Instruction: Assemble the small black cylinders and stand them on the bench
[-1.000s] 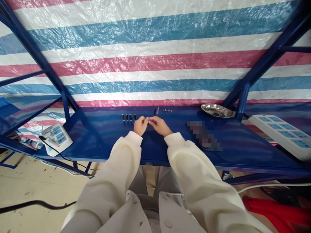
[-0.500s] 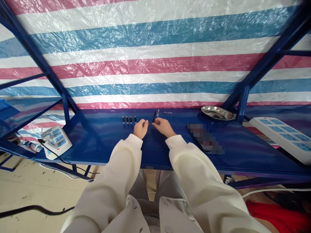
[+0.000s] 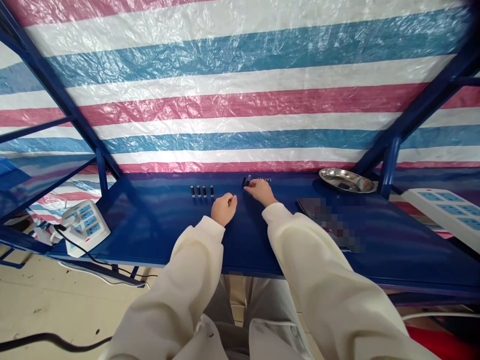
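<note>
My left hand (image 3: 224,210) is curled closed over the blue table, its thumb against the bent fingers. Whatever it may hold is hidden. Just left of it, several small black cylinders with pale ends (image 3: 204,191) stand in a row. My right hand (image 3: 262,192) reaches farther back, fingertips pinched together beside a small black tube (image 3: 244,181). A short clear piece (image 3: 249,177) shows just behind those fingers. Whether the fingertips grip a piece is too small to tell. Past the right knuckles lies a row of tiny metal parts (image 3: 267,179), partly covered by the hand.
An oval metal dish (image 3: 347,181) sits at the back right of the blue table (image 3: 150,220). A dark, phone-like flat object (image 3: 326,225), blurred, lies right of my forearm. White power strips (image 3: 86,225) are at both ends. Striped sheeting hangs behind, between blue posts.
My left hand has drawn back from the row of cylinders toward me, still closed. My right hand has shifted slightly over the small tubes and metal parts. The view has moved a little.
</note>
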{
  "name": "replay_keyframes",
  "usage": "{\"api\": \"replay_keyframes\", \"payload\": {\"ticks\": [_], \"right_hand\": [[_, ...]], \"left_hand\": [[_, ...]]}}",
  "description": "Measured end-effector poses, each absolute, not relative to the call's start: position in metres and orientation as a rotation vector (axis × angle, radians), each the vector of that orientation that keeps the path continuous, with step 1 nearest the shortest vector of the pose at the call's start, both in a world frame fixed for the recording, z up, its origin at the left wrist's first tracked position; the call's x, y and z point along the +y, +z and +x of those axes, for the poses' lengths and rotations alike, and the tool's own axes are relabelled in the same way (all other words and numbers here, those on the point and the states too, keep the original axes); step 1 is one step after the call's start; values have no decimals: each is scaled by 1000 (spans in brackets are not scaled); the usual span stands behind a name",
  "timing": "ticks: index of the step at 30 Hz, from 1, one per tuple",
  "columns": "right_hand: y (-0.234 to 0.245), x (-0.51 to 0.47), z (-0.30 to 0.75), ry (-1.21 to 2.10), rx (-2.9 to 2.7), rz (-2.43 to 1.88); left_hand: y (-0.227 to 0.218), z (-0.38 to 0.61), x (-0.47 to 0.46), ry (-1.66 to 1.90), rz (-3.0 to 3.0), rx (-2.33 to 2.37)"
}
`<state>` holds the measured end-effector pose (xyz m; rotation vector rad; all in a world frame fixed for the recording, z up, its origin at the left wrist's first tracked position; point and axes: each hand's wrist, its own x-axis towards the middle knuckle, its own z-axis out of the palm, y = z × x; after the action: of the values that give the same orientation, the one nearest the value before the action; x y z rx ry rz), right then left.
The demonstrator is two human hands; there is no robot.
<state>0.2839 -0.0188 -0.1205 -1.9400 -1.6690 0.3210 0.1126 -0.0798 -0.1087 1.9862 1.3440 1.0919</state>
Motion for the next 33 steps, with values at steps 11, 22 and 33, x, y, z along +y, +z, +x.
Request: {"api": "replay_keyframes", "payload": {"ticks": [11, 22, 33], "right_hand": [[-131, -10, 275, 302, -1638, -2010], [-138, -3, 290, 353, -1648, -1992], [-135, -9, 286, 311, -1615, -2026]], "left_hand": [[-106, 114, -84, 1066, 2070, 1335], [-106, 113, -84, 1046, 2072, 1332], [-104, 111, -82, 1132, 1965, 1493]]}}
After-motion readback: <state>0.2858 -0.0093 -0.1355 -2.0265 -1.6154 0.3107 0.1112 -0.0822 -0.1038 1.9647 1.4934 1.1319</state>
